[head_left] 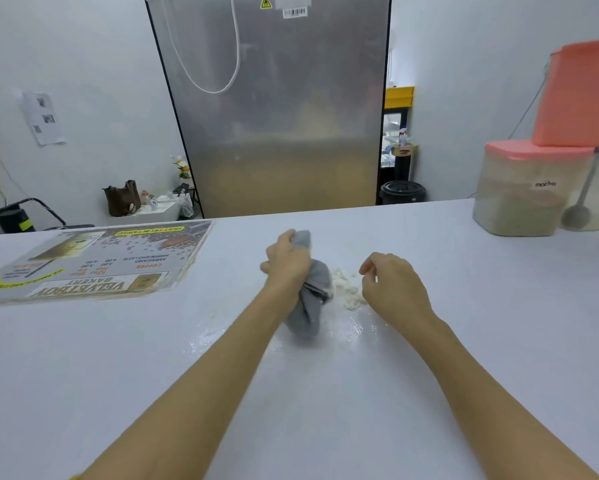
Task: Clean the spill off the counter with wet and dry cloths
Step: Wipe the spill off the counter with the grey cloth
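My left hand [286,263] grips a bunched grey cloth [308,306]. The cloth hangs down onto the white counter [325,393]. Just right of the cloth lies a small heap of whitish powdery spill [346,289], with a wet, smeared sheen on the counter around it. My right hand [391,285] hovers just right of the spill, its fingers loosely curled and holding nothing. Only this one cloth is in view.
A laminated menu sheet [93,265] lies on the counter at the left. Clear containers with pink lids [530,188] and a hanging spoon [576,209] stand at the far right. A steel fridge [277,105] stands behind the counter.
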A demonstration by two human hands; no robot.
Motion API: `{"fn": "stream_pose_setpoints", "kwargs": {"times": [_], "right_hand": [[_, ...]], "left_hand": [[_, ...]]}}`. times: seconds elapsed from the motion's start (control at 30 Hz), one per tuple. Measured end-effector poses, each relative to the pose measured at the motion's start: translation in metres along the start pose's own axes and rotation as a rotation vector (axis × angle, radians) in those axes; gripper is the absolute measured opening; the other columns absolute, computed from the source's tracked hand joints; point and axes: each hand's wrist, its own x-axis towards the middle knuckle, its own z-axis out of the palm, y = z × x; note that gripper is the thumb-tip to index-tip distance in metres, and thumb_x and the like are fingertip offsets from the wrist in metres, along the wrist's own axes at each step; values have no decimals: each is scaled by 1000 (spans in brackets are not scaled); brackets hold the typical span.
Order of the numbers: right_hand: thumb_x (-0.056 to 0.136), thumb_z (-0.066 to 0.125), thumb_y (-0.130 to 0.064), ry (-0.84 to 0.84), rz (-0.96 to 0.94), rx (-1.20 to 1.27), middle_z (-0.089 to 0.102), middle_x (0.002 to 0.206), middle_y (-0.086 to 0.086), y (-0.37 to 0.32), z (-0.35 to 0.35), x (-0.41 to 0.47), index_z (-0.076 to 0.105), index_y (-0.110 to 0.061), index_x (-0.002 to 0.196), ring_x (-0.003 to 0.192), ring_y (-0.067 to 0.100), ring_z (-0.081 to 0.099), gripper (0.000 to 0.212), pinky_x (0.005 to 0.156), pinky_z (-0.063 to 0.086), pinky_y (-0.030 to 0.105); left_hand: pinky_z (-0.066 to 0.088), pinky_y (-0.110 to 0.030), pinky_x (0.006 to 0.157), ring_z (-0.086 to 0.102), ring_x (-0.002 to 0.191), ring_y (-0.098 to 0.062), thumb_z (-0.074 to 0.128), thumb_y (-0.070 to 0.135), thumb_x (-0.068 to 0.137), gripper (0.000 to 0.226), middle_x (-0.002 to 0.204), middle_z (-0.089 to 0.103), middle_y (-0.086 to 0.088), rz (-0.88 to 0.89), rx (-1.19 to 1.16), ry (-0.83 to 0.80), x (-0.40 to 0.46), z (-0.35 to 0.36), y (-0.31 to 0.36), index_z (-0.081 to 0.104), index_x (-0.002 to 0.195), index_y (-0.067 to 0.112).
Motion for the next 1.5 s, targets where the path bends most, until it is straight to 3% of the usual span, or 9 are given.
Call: {"fn": "stream_pose_setpoints", "kwargs": {"times": [0.1,0.23,0.43,0.67,0.8,0.97,1.07,1.37,1.5], "right_hand": [[89,39,-8,3,-15,-4,58,103,6,-2,-1,1,60,-10,103,103,24,48,24,81,44,36],[90,40,-9,9,-8,-17,59,105,6,0,0,1,59,-10,104,104,24,48,24,81,44,35],[90,40,-9,0,-19,-34,58,104,7,1,3,3,58,-10,105,104,24,48,24,83,41,32],[89,42,-9,17,2,35,59,101,5,7,-1,5,61,-12,100,101,23,50,22,84,44,35],[88,44,-8,78,43,103,61,100,1,18,-19,20,64,-13,99,96,17,53,23,83,46,32],[88,44,-7,86,89,62,62,99,1,40,-31,39,63,-14,98,93,16,54,23,81,45,30],[88,43,-7,92,111,45,60,98,-1,52,-28,43,62,-14,99,95,16,53,23,82,46,30],[91,42,-10,100,40,-102,59,99,4,58,-19,44,59,-12,104,96,20,50,22,83,43,33],[90,43,-8,97,44,-66,59,99,3,61,-24,39,60,-13,102,96,19,51,22,81,42,28]], "left_hand": [[38,-49,105,45,122,-33,43,27,59,59,132,51,-6,10,45,64,39,-43,-14,57,116,33],[32,-33,91,44,116,-33,44,18,76,33,120,57,-7,-80,344,72,51,-66,-46,60,104,25],[39,-38,91,57,100,-40,30,7,80,29,94,67,-12,230,516,-34,52,-14,-47,55,83,22],[39,-8,87,54,115,-7,45,-3,88,43,119,65,5,426,269,-446,7,20,-29,66,117,21],[41,-13,89,55,112,-9,47,-2,89,39,115,63,8,429,101,-300,41,-12,-13,66,114,22],[37,-29,97,49,119,-23,44,8,92,36,126,56,-4,319,383,-178,112,-7,-32,56,125,16],[33,-31,72,52,93,-25,39,4,89,17,97,62,-14,392,545,-215,136,31,-32,53,88,13],[40,-18,80,57,96,-10,50,11,91,35,105,65,6,552,458,-779,83,101,7,62,122,23],[40,-15,79,57,97,-9,52,10,91,34,107,66,4,586,522,-794,66,82,20,63,121,21]]}}
